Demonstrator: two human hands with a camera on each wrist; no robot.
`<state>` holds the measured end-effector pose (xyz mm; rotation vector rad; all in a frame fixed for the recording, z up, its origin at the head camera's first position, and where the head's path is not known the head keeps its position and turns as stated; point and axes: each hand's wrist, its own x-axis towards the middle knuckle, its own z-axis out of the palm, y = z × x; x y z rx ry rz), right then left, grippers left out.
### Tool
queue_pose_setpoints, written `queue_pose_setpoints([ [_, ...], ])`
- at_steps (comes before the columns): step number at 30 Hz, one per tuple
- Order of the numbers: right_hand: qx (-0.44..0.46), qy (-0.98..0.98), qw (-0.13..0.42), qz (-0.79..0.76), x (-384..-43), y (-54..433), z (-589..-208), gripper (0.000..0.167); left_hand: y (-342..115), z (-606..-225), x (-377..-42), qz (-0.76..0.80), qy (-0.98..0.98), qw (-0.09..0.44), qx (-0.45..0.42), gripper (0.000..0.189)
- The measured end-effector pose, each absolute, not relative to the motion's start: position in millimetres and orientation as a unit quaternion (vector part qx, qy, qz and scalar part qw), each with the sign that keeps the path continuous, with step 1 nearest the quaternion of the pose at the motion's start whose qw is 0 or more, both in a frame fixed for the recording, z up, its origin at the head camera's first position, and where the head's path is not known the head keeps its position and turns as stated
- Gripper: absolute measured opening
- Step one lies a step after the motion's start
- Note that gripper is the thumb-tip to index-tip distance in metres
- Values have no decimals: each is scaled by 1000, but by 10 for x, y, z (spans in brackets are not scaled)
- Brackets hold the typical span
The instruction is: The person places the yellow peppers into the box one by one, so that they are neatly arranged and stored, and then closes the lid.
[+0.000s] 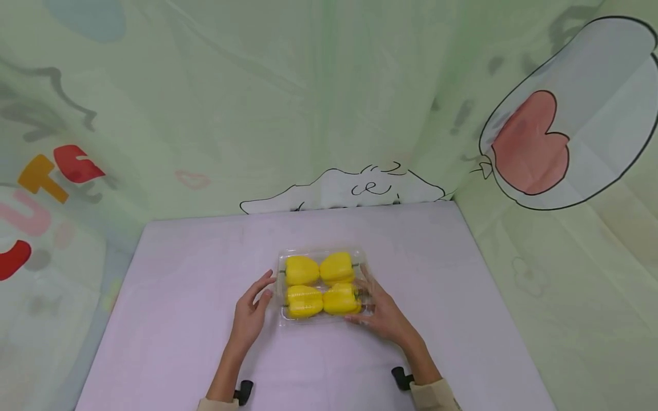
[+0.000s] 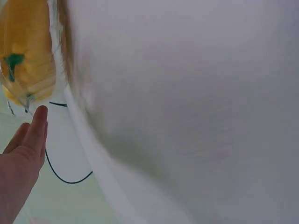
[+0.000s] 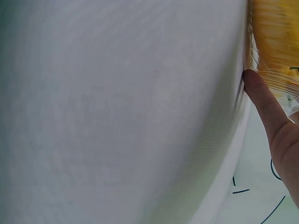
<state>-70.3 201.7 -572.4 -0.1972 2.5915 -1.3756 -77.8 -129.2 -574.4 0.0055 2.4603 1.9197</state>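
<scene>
Several yellow bell peppers (image 1: 303, 270) lie in two rows in a clear plastic clamshell box (image 1: 323, 321) on the table. At the box's right side, my right hand (image 1: 382, 314) grips it, thumb along the near edge and fingers at the far right. In the right wrist view, a digit of the right hand (image 3: 275, 123) touches the box's lower edge. My left hand (image 1: 250, 314) is beside the left edge, its fingers loosely bent. The left wrist view shows the left hand (image 2: 29, 147) just short of the box, its fingers fairly straight.
A pale lilac cloth covers the table (image 1: 195, 262). Light green printed curtains (image 1: 288, 114) enclose the far side and both flanks, with a balloon drawing (image 1: 591, 103) at the right. Black wrist mounts (image 1: 245, 392) sit by the forearms.
</scene>
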Motion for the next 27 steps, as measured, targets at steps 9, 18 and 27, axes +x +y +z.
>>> queue_pose_setpoints([
  [9, -73, 877, 99, -465, -703, 2046, -5733, 96, -1222, -5753, -372, 564, 824, 56, -10, 43],
  [18, -68, 878, 100, -463, -723, 2044, -5736, 96, -1169, -5768, -348, 535, 842, 69, -17, 50],
  [27, -75, 880, 97, -460, -736, 2057, -5757, 101, -1174, -5763, -387, 557, 823, 101, -45, 47],
])
